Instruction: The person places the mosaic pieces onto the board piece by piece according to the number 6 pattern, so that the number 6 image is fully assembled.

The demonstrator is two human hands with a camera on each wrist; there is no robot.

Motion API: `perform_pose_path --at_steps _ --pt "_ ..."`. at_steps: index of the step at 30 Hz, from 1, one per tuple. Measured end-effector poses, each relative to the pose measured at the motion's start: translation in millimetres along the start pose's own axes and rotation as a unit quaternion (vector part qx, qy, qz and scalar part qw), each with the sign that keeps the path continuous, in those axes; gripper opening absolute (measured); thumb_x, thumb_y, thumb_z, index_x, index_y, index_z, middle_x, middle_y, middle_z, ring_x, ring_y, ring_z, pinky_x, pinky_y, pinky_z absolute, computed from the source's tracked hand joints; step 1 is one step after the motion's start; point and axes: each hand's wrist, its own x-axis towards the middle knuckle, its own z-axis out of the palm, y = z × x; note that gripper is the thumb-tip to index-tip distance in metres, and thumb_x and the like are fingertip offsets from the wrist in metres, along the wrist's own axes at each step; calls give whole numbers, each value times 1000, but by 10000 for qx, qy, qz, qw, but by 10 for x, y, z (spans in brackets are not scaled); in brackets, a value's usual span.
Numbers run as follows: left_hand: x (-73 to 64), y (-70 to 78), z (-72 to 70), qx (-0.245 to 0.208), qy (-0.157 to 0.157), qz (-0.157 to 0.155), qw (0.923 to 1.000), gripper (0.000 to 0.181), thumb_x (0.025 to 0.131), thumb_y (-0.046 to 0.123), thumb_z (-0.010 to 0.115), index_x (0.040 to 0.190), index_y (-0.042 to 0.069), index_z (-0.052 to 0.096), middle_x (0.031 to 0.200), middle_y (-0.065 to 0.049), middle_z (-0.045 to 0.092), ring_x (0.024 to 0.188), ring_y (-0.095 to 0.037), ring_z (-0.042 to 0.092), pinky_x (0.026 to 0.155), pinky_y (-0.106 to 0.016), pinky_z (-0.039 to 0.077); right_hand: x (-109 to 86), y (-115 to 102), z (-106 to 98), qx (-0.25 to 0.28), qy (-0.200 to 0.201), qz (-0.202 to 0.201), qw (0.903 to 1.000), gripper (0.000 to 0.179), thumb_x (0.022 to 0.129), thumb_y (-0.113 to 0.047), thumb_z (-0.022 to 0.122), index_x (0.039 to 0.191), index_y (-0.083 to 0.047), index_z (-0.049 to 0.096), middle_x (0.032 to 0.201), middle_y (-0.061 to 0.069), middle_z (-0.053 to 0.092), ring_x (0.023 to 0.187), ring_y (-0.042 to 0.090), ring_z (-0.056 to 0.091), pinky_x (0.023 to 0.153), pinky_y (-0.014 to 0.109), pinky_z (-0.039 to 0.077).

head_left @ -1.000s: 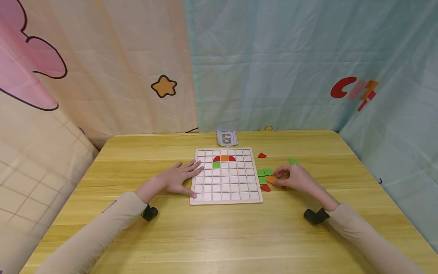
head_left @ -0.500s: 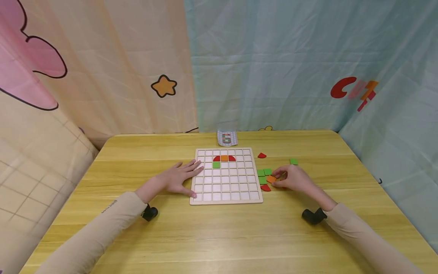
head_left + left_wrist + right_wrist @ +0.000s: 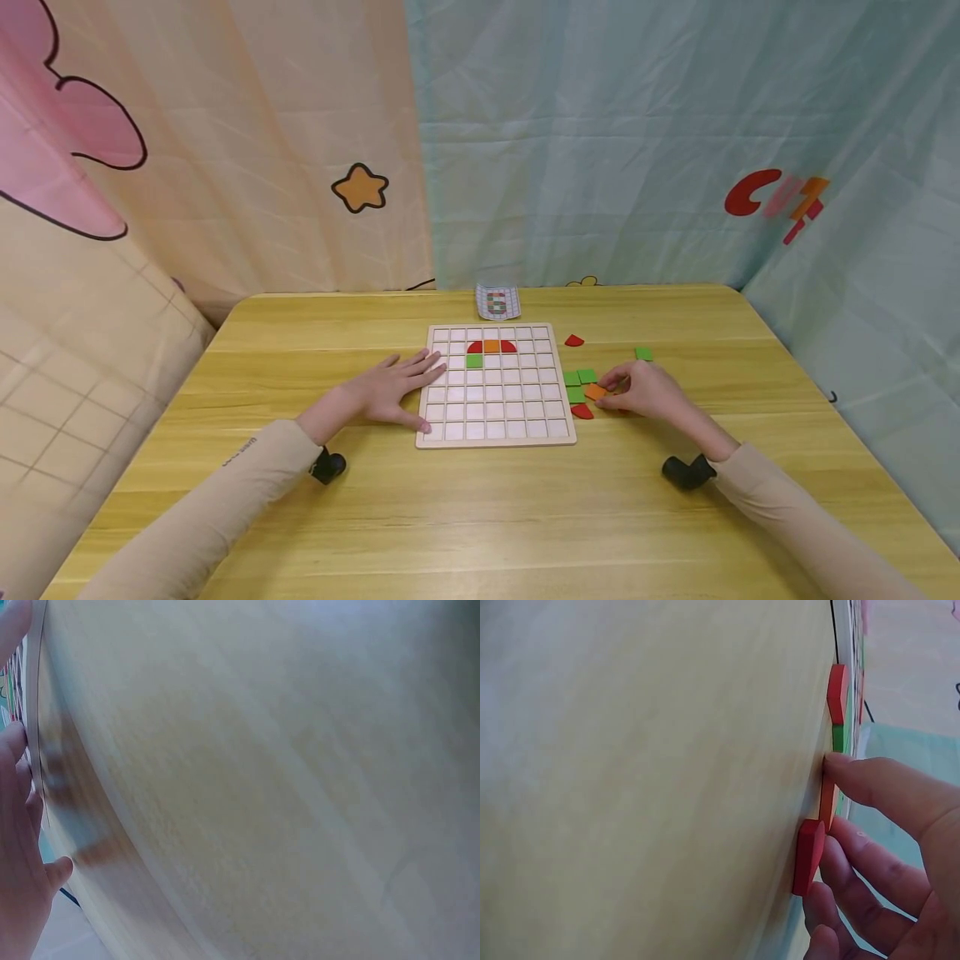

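A wooden grid board [image 3: 495, 444] lies flat on the table. My left hand [image 3: 393, 390] rests across its left edge, fingers spread. In its cells sit two red quarter-round tiles, an orange square tile [image 3: 491, 346] between them, and a green square tile [image 3: 474, 361] below the left one. To the right of the board, my right hand [image 3: 645, 389] pinches a loose orange tile [image 3: 828, 799] at its edges, low at the table. A red quarter-round tile [image 3: 808, 855] lies beside those fingers, mostly hidden by the hand in the head view.
Several green tiles [image 3: 574, 395] lie against the board's right side, with a red tile [image 3: 582, 412] below and another red piece [image 3: 573, 341] above. One more green tile [image 3: 643, 354] lies beyond my right hand. A paper card [image 3: 498, 303] with a coloured figure lies behind the board.
My right hand has shifted slightly left, its fingertips closing around the loose orange tile, which has turned a little. The left hand and the board have stayed put.
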Motion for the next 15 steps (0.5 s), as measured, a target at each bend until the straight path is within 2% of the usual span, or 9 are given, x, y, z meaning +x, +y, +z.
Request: perform_pose_path --at_steps 8,15 --pt "-12 13 -13 -15 -29 -27 10000 103 81 74 52 156 20 8 163 -6 2 151 -28 3 118 -59 8 10 1 14 -136 2 36 9999 32 77 -31 78 100 -9 74 93 3 74 77 12 63 66 29 50" --pt "-11 13 -10 -29 1 -25 10000 103 81 74 53 156 20 8 164 -6 1 151 -27 2 118 -59 8 -7 -14 -48 -10 32 -16 10000 30 78 -25 76 101 -6 73 94 6 73 74 13 61 62 27 48"
